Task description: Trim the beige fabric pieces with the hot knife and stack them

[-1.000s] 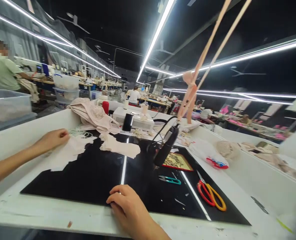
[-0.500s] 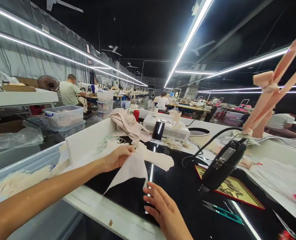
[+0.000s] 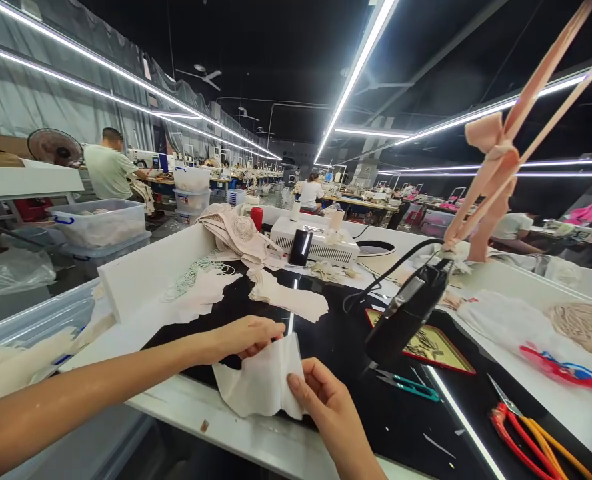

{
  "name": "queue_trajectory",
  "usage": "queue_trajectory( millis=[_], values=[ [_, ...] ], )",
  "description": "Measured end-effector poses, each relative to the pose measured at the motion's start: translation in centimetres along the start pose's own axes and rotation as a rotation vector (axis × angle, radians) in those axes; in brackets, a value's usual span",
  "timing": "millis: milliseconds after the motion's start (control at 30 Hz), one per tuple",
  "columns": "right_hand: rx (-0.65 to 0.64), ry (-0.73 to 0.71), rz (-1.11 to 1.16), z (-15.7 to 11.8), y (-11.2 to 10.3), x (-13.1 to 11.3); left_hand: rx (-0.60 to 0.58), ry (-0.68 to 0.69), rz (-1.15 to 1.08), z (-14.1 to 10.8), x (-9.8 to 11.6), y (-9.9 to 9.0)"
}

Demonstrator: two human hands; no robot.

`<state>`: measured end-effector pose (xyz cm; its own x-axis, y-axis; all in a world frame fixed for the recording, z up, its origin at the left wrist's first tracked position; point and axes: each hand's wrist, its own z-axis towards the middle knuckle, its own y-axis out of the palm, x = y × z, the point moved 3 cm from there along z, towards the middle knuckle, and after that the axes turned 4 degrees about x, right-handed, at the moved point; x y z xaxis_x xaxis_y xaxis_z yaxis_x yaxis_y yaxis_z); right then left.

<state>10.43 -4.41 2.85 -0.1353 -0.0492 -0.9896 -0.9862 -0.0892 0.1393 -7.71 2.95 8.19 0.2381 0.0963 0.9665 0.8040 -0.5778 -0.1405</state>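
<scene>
A white piece of fabric (image 3: 262, 381) hangs bent between my hands over the front edge of the black work surface (image 3: 349, 340). My left hand (image 3: 250, 337) is closed at its upper edge, fingers curled, with the fingertips partly hidden. At the right side my right hand (image 3: 323, 392) pinches the fabric between thumb and fingers. Beyond them lies a stack of cream fabric pieces (image 3: 291, 297), and more pale cut pieces (image 3: 203, 293) are spread to the left.
A black handheld device (image 3: 409, 310) hangs on pink straps (image 3: 496, 160) at the right. Under it are a red-rimmed tray (image 3: 433, 347), teal thread snips (image 3: 411, 385) and red-handled scissors (image 3: 519, 427). A white machine (image 3: 316, 241) and a black phone (image 3: 301, 247) stand behind. Co-workers (image 3: 107, 167) sit farther off.
The white fabric has come nearer to me and is now bent. My right hand, open before, has closed on its side. The view has shifted to the right.
</scene>
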Motion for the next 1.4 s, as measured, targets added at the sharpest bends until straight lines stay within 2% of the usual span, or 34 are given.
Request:
queue_trajectory(
  millis=[200, 300, 433, 633, 800, 933, 1067, 1133, 1200, 1300, 1400],
  values=[
    [-0.006, 0.053, -0.003, -0.2, -0.4, 0.4, 0.001, 0.082, 0.022, 0.2, 0.3, 1.5],
    [-0.063, 0.11, 0.041, -0.5, -0.4, 0.4, 0.027, 0.135, 0.047, 0.1, 0.5, 1.9],
    [-0.135, 0.223, 0.063, -1.4, 0.1, 0.2, 0.058, 0.132, 0.103, 0.4, 0.0, 1.7],
    [-0.01, 0.326, -0.009, -1.6, 0.3, -0.3, 0.086, 0.12, 0.168, 1.2, -1.0, 1.1],
    [-0.135, 0.317, -0.048, -1.8, 0.6, -1.2, 0.12, 0.066, 0.117, 0.4, -1.3, 1.3],
    [-0.193, 0.289, -0.109, -1.8, 1.2, -1.1, 0.114, 0.126, 0.245, 0.1, -1.2, 0.4],
    [-0.161, 0.006, -0.366, 0.3, 1.1, -1.8, 0.223, 0.374, 0.505, 0.4, 1.7, -2.1],
    [-0.097, -0.131, -0.491, 2.0, 0.6, -2.5, 0.321, 0.562, 0.653, 0.2, 3.7, -3.2],
    [-0.014, -0.224, -0.576, 3.8, -0.1, -3.3, 0.39, 0.785, 0.845, -0.3, 5.0, -3.5],
    [0.095, -0.337, -0.757, 6.0, -1.2, -3.9, 0.345, 1.093, 1.147, -1.0, 4.1, -1.8],
    [0.129, -0.374, -0.974, 7.5, -2.0, -3.3, 0.227, 1.23, 1.29, -1.0, 0.6, 0.7]
  ],
)
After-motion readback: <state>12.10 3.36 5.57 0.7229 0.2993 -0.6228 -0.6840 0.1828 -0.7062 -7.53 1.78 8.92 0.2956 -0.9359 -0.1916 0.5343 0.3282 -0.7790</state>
